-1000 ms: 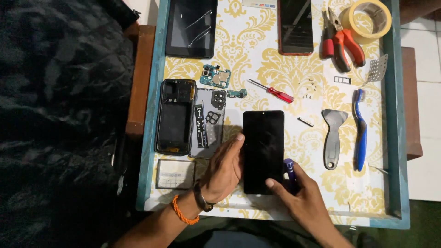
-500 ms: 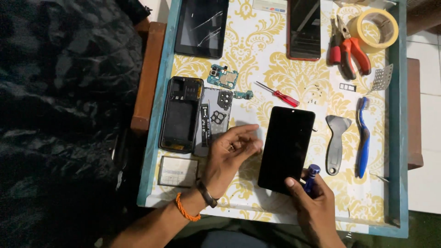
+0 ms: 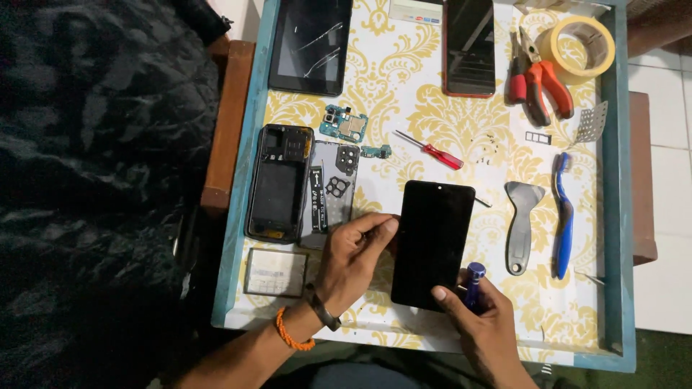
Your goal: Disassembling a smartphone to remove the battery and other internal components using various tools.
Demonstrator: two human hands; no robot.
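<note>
A black phone screen panel point(image 3: 431, 241) lies face up on the yellow patterned table point(image 3: 404, 101). My left hand point(image 3: 353, 258) rests at its left edge, fingertips touching the panel's side. My right hand point(image 3: 481, 323) is at the panel's lower right corner, thumb on the glass, and grips a small blue-tipped tool point(image 3: 473, 282) upright in its fingers. Left of my left hand lie a black phone frame point(image 3: 278, 183), a grey back cover point(image 3: 333, 189) and a flat battery point(image 3: 274, 272).
A green circuit board point(image 3: 344, 124), a red screwdriver point(image 3: 431, 150), a cracked tablet point(image 3: 311, 43), a dark phone point(image 3: 469, 45), red pliers point(image 3: 537, 79), a tape roll point(image 3: 577, 45), a grey scraper point(image 3: 520, 223) and a blue toothbrush point(image 3: 562, 216) lie around. The table's teal rim point(image 3: 618, 216) bounds it.
My left hand came off the panel's face and curled at its left edge. My right hand shifted to the lower right corner, the blue-tipped tool now standing upright.
</note>
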